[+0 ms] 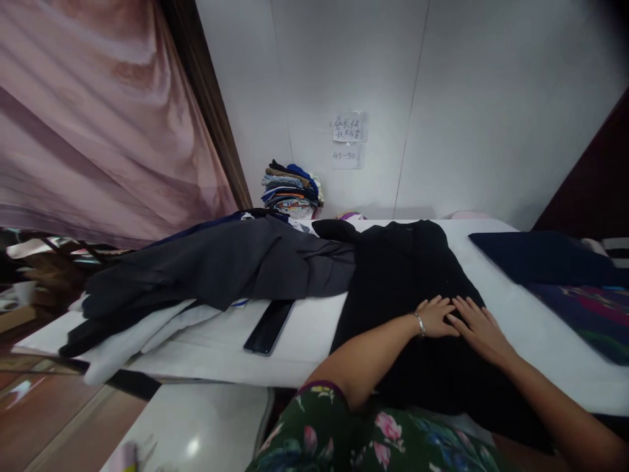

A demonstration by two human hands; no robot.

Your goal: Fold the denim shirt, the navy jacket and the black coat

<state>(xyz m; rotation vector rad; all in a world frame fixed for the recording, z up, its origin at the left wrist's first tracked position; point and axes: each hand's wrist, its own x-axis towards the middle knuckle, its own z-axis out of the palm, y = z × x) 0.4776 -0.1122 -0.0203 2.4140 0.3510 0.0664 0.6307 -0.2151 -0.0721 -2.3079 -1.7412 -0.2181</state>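
Note:
A black garment [400, 275] lies spread over the white table, its lower part hanging past the front edge. My left hand [436, 317], with a silver bracelet at the wrist, rests flat on the cloth with its fingers stretched out. Right beside it, my right hand [479, 328] also lies flat on the garment, fingers extended, the two hands touching or nearly so. Neither holds anything. One sleeve [337, 229] of the garment is bent out toward the upper left.
Dark grey clothes [221, 262] are heaped left, over white cloth [142, 337]. A phone [269, 328] lies on the white table [211, 357]. Folded navy [550, 252] and patterned [590, 311] garments sit right. A clothes stack [292, 190] stands by the wall under paper notes [348, 128].

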